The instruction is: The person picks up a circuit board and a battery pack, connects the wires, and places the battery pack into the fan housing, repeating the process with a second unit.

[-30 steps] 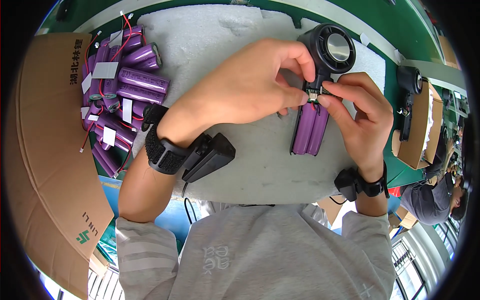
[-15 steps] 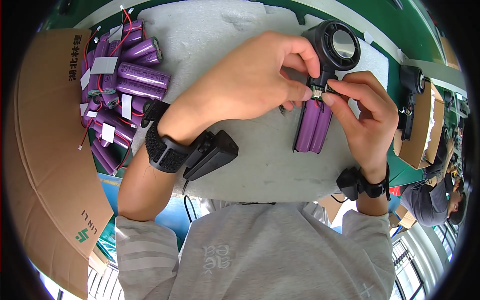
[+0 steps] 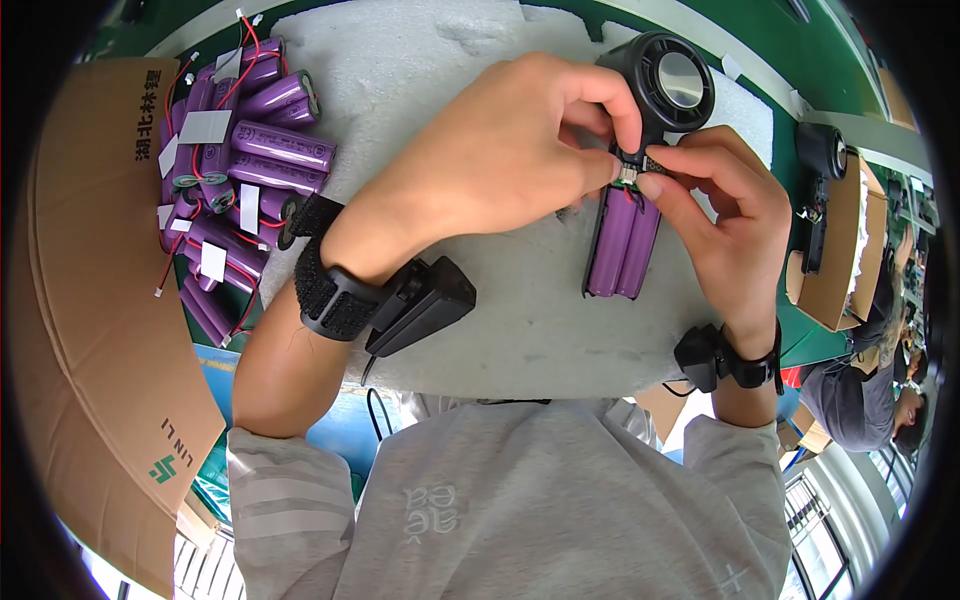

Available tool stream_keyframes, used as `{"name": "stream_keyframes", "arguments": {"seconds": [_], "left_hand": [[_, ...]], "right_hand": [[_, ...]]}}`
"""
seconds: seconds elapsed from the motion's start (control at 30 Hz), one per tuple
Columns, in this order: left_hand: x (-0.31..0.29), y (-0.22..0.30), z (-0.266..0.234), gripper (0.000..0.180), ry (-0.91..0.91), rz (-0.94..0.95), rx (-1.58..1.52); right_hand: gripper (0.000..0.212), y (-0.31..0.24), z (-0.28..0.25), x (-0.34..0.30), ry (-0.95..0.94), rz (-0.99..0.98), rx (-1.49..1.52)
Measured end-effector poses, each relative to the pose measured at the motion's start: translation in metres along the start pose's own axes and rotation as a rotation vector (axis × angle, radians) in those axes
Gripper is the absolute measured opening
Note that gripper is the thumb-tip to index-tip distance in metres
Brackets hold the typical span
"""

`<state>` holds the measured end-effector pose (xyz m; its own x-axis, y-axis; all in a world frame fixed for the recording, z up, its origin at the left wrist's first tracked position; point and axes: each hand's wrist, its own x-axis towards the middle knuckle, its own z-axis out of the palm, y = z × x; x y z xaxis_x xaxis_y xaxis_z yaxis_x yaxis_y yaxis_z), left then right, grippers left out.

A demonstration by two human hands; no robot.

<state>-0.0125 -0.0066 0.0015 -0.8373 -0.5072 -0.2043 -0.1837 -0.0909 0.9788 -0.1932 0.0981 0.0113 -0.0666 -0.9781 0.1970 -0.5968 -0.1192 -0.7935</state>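
Round at nine o'clock I see a big brown cardboard box point(image 3: 110, 300) with dark and green print. A whitish foam sheet point(image 3: 400, 60) lies on the green tabletop point(image 3: 805, 335), its ragged edge toward twelve. At three stands a small open carton point(image 3: 822, 302); between three and four, another person point(image 3: 850, 400) wears dark grey.

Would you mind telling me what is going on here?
A person's left hand and right hand are both working close around a small whitish connector on an opened black fan-like device, over a pale pad. The connector sits between the device's round head and two purple cells. More purple cells lie piled at the left.
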Motion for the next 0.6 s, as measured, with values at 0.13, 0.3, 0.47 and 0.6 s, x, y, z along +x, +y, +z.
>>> {"name": "stream_keyframes", "arguments": {"seconds": [0.13, 0.3, 0.47, 0.6], "left_hand": [[-0.001, 0.002, 0.003, 0.023, 0.048, 0.076, 0.139], [-0.001, -0.001, 0.005, 0.037, 0.025, 0.187, 0.282], [-0.001, 0.004, 0.002, 0.042, -0.025, 0.162, 0.327], [-0.004, 0.005, 0.003, 0.037, -0.024, 0.186, 0.332]], "right_hand": [[0.018, -0.001, 0.001, -0.001, 0.011, 0.128, 0.124], [0.019, 0.004, -0.007, -0.002, -0.114, 0.300, 0.197], [0.018, 0.008, -0.020, 0.004, -0.295, 0.385, 0.388], [0.018, 0.006, -0.030, 0.008, -0.324, 0.427, 0.476]]}}
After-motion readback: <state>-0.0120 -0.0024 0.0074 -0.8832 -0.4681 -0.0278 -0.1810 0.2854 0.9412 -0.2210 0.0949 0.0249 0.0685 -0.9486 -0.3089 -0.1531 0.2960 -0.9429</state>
